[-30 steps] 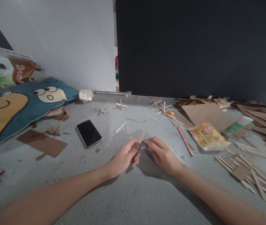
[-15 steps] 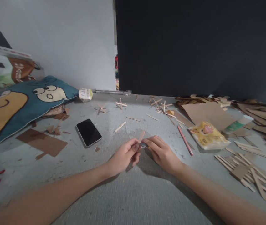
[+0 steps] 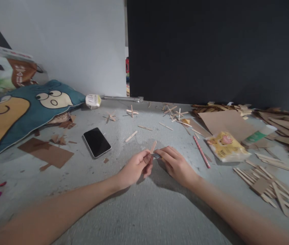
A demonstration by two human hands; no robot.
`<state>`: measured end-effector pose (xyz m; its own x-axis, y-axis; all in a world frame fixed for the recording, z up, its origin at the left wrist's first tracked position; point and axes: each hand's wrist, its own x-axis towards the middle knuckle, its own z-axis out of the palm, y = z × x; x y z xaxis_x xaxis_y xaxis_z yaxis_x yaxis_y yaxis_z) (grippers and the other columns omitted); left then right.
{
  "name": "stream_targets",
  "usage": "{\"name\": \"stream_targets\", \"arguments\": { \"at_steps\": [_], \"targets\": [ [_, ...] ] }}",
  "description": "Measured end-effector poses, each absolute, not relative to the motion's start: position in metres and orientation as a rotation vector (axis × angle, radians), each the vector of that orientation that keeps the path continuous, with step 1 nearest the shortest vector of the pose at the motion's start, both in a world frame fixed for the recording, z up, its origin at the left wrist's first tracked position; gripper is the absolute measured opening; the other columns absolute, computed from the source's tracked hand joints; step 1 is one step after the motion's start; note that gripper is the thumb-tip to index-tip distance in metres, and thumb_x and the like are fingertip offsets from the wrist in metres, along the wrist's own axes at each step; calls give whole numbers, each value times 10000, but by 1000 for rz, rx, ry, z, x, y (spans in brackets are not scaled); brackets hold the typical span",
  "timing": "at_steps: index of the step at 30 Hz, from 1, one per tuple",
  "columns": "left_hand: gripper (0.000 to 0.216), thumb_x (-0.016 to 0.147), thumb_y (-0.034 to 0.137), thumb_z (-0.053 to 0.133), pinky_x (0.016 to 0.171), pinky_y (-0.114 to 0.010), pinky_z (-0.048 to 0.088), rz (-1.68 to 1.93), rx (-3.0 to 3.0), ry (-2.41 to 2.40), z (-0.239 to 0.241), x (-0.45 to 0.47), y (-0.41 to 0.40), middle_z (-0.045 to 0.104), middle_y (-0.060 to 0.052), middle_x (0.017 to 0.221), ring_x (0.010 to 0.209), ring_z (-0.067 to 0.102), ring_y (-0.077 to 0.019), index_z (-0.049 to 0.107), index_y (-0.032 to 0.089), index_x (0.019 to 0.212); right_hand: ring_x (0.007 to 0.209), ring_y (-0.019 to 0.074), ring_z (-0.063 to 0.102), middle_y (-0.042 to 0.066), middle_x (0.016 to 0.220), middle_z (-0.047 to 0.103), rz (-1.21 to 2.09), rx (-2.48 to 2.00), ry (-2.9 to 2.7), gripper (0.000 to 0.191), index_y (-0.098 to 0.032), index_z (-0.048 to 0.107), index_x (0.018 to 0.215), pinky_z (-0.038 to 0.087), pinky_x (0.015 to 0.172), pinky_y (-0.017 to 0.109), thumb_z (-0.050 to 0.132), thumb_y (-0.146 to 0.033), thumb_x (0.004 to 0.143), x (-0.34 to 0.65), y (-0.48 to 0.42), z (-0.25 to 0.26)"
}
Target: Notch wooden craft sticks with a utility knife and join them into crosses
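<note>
Near the middle of the table, my left hand (image 3: pixel 137 166) pinches a wooden craft stick (image 3: pixel 153 146), whose rounded end points up and away from me. Closed just to its right is my right hand (image 3: pixel 176 165), gripping a small metal blade (image 3: pixel 156 156) against the stick; its handle is mostly covered by my fingers. Beyond the hands lie loose craft sticks (image 3: pixel 131 136) and a few crossed-stick pieces (image 3: pixel 132 111). A pink pencil (image 3: pixel 201 152) rests to the right of my right hand.
A black phone (image 3: pixel 97 143) and cardboard scraps (image 3: pixel 47 152) lie left, before a blue cushion (image 3: pixel 39 110). On the right are a yellow tissue pack (image 3: pixel 226 147), a glue stick (image 3: pixel 259 134), a craft-stick bundle (image 3: pixel 264 187) and cardboard (image 3: pixel 227 124). A black panel (image 3: pixel 216 51) stands behind.
The blade and right fingertips have shifted slightly at the stick. Both hands stay almost in place, and the whole view has moved a little.
</note>
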<state>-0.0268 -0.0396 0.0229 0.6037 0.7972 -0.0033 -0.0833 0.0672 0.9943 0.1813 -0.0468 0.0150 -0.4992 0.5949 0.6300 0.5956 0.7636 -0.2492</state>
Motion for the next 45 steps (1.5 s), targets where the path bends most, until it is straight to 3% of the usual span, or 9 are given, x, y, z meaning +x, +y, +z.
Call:
{"name": "stream_targets", "arguments": {
  "at_steps": [45],
  "targets": [
    [367,1011,545,474,497,-242,233,749,1336,596,26,-24,-38,365,88,587,497,292,-84,446,212,859,911,232,618,92,1002,664,88,-899,-2199,390,-268,552,1390,550,779,374,388,-159,1053,180,-43,10]
  ]
}}
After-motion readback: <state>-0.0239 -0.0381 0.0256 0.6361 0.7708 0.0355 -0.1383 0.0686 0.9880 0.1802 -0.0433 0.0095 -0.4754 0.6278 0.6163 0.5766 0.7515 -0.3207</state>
